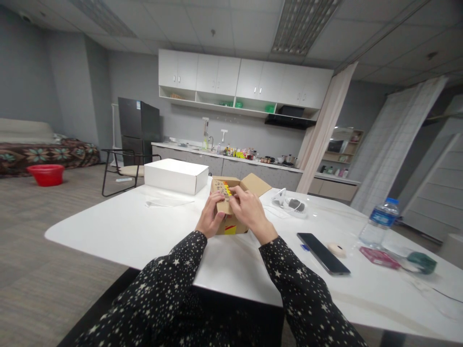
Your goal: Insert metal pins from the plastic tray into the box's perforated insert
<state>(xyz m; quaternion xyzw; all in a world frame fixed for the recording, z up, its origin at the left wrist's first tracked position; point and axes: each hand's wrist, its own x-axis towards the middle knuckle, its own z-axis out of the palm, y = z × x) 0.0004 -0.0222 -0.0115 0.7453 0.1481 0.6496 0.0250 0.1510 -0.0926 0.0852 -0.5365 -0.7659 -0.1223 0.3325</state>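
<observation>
- Small cardboard box [231, 207] set on the white table [119, 226], near the front edge and straight ahead of the body; close placement likely to keep both forearms low and elbows bent.
- Left hand [210, 217] wrapped round the box's near-left corner, fingers curled over the top edge and gripping; probably steadying the box against the table.
- Right hand [249, 212] laid over the top right side, fingers bent down onto the near flap, pressing rather than pinching as far as can be told; fingertips partly hidden behind the left hand.
- Far flap [257, 183] standing open and tilted away to the right, so the box top not yet shut on that side.
- Red and yellow print showing on the top and on the front face between the wrists.
- Larger white box [176, 176] behind and to the left, lid shut, well apart from the hands.
- Black phone [323, 253] lying flat to the right of the right sleeve, a small round pale item [336, 249] just beside it.
- Water bottle [379, 220] upright further right, capped; pink packet [379, 257] and green item [421, 262] near its base.
- Clear wrapping [289, 202] lying beyond the box.
</observation>
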